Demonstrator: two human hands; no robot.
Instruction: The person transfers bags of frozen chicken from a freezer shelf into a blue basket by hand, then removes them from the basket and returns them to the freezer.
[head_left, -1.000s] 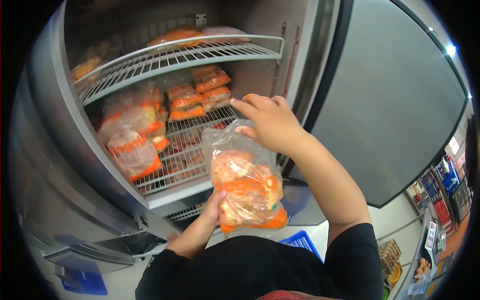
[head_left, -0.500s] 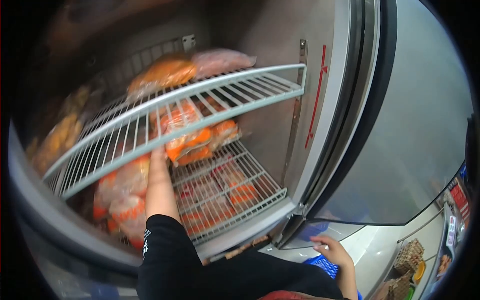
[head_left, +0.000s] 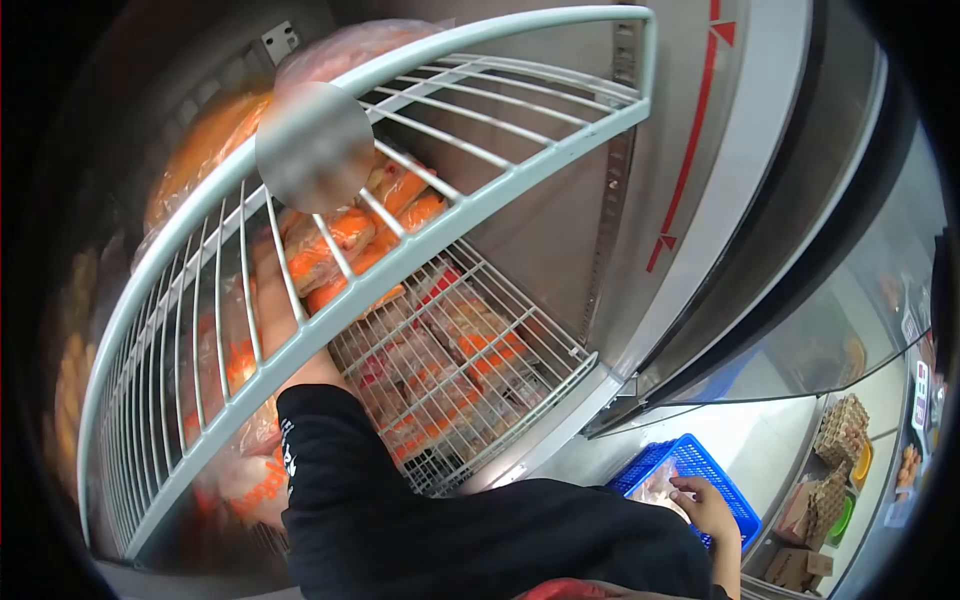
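My left hand (head_left: 272, 280) is deep in the refrigerator, under the upper wire shelf (head_left: 400, 255). Shelf bars and packs cover its fingers, so their grip does not show. Beside it lie clear plastic packs with orange print (head_left: 345, 245), stacked on the lower level. More such packs (head_left: 255, 485) sit to the left of my forearm. My right hand (head_left: 706, 508) hangs over a blue plastic basket (head_left: 728, 480) at the lower right, fingers loosely bent and apart. A clear plastic package (head_left: 658, 490) lies in the basket near those fingers.
On the upper shelf rest an orange pack (head_left: 205, 140) and a pinkish pack (head_left: 350, 45). The lower wire rack (head_left: 540, 325) has packs beneath it. The refrigerator door (head_left: 800, 350) stands open at right. Beyond it, egg trays (head_left: 842, 430) sit on shelving.
My view has moved closer to the shelf and tilted. My left arm reaches further in beneath it. The blue basket and its package now show more fully by my right hand.
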